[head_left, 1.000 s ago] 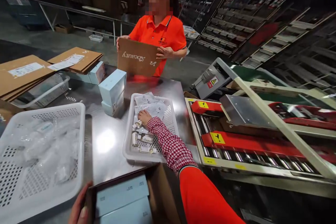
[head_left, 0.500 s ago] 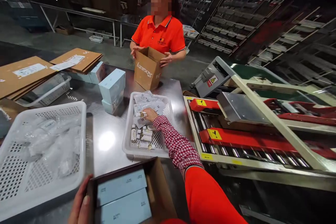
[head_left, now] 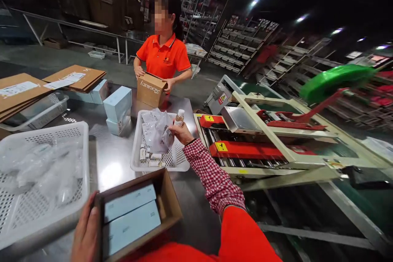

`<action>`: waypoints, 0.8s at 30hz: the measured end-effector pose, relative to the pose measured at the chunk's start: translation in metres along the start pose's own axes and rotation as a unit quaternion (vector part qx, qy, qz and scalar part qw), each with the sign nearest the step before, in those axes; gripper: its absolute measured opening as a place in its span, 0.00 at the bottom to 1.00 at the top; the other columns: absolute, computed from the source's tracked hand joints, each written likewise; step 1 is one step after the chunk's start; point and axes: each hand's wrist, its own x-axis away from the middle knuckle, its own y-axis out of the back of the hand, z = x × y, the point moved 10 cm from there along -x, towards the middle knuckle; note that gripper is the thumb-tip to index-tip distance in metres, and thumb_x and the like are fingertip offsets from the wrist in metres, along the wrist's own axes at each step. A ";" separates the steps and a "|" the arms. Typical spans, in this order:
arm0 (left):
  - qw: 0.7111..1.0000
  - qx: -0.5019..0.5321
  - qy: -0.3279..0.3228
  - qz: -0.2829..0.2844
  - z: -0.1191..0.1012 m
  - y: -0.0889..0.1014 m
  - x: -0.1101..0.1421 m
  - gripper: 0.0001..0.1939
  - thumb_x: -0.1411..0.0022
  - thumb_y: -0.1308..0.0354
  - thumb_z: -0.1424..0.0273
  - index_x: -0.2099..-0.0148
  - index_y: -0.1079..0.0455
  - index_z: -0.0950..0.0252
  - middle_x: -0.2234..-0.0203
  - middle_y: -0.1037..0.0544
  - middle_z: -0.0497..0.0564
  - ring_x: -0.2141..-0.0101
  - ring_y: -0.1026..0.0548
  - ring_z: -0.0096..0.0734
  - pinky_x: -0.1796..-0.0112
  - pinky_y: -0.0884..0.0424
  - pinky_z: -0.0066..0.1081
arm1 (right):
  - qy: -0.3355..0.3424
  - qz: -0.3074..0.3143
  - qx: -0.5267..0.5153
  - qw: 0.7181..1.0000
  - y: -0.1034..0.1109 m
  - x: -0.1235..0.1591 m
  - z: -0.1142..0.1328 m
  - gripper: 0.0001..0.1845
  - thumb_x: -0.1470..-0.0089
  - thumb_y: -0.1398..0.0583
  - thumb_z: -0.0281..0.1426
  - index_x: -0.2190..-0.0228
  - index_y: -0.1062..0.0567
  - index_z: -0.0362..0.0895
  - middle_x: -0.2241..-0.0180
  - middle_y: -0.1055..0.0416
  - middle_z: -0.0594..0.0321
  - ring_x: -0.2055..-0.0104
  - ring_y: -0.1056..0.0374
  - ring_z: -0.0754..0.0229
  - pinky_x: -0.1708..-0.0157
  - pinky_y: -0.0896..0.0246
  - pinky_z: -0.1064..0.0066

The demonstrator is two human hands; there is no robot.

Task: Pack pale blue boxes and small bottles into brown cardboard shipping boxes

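Note:
My left hand (head_left: 87, 231) grips the near side of an open cardboard box (head_left: 162, 196), which holds two pale blue cartons (head_left: 129, 217). My right hand (head_left: 181, 133), in a red gingham sleeve, is shut on a small clear bottle with a white cap (head_left: 179, 118). It holds the bottle just above a white plastic tray (head_left: 132, 163). That tray holds a clear plastic bag (head_left: 159, 133) and several small bottles (head_left: 142, 154). Across the table, a co-worker (head_left: 162, 53) in an orange polo shirt has both hands on a printed cardboard box (head_left: 150, 90).
A large white perforated basket (head_left: 46, 217) of plastic-wrapped items fills the near left of the steel table (head_left: 113, 172). Stacked blue cartons (head_left: 118, 106) and flat cardboard sheets (head_left: 73, 77) lie behind it. A roller conveyor machine (head_left: 245, 151) with red bars stands at the right.
My right hand has lifted a small bottle up from the tray. The co-worker's box has come down towards the table. The whole view has swung, shifting everything left and smaller.

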 end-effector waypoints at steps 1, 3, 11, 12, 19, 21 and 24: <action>1.000 0.004 0.001 0.007 0.000 -0.002 -0.003 0.41 0.37 0.54 0.42 0.34 0.40 0.68 0.33 0.41 0.58 0.32 0.47 0.46 0.31 0.60 0.47 | -0.005 0.036 -0.013 0.999 -0.014 0.016 0.009 0.23 0.62 0.32 0.41 0.66 0.30 0.42 0.74 0.32 0.67 0.73 0.34 0.63 0.69 0.32 0.69; 0.999 0.013 -0.035 0.021 -0.006 -0.004 -0.006 0.42 0.37 0.55 0.41 0.35 0.41 0.71 0.34 0.41 0.62 0.33 0.46 0.45 0.31 0.57 0.45 | -0.010 0.155 -0.010 0.988 -0.062 0.056 0.020 0.23 0.66 0.29 0.38 0.68 0.28 0.41 0.74 0.30 0.67 0.72 0.34 0.63 0.69 0.33 0.70; 0.996 0.009 -0.085 0.024 -0.012 0.006 -0.004 0.44 0.35 0.56 0.43 0.35 0.41 0.77 0.36 0.38 0.67 0.35 0.41 0.47 0.33 0.50 0.46 | 0.147 0.374 0.265 0.876 -0.180 0.193 0.047 0.23 0.54 0.30 0.31 0.55 0.26 0.37 0.57 0.25 0.56 0.56 0.29 0.58 0.57 0.34 0.70; 0.995 0.000 -0.093 0.031 -0.015 0.006 -0.003 0.44 0.35 0.56 0.44 0.35 0.41 0.78 0.36 0.38 0.68 0.35 0.41 0.47 0.33 0.50 0.46 | 0.179 0.361 0.327 0.855 -0.171 0.197 0.055 0.25 0.51 0.31 0.33 0.52 0.28 0.37 0.55 0.26 0.55 0.54 0.30 0.58 0.56 0.35 0.70; 0.992 -0.017 -0.117 0.030 -0.014 0.008 -0.008 0.42 0.35 0.56 0.46 0.34 0.44 0.76 0.35 0.39 0.68 0.35 0.41 0.49 0.33 0.51 0.49 | 0.223 0.387 0.619 0.646 -0.130 0.229 0.045 0.06 0.43 0.41 0.26 0.69 0.23 0.38 0.60 0.28 0.48 0.54 0.35 0.48 0.54 0.39 0.55; 0.992 -0.019 -0.116 0.037 -0.012 0.007 -0.012 0.42 0.36 0.55 0.46 0.34 0.43 0.76 0.36 0.38 0.68 0.35 0.41 0.50 0.33 0.51 0.49 | 0.224 0.421 0.599 0.643 -0.135 0.232 0.036 0.07 0.44 0.41 0.26 0.68 0.22 0.39 0.57 0.29 0.47 0.50 0.38 0.46 0.49 0.42 0.51; 0.994 -0.013 -0.109 0.019 -0.013 0.016 -0.014 0.44 0.39 0.54 0.44 0.35 0.43 0.75 0.37 0.38 0.69 0.36 0.39 0.52 0.35 0.48 0.52 | 0.190 0.423 0.474 0.749 -0.121 0.211 0.035 0.21 0.46 0.40 0.27 0.50 0.27 0.39 0.45 0.34 0.47 0.42 0.42 0.47 0.42 0.45 0.52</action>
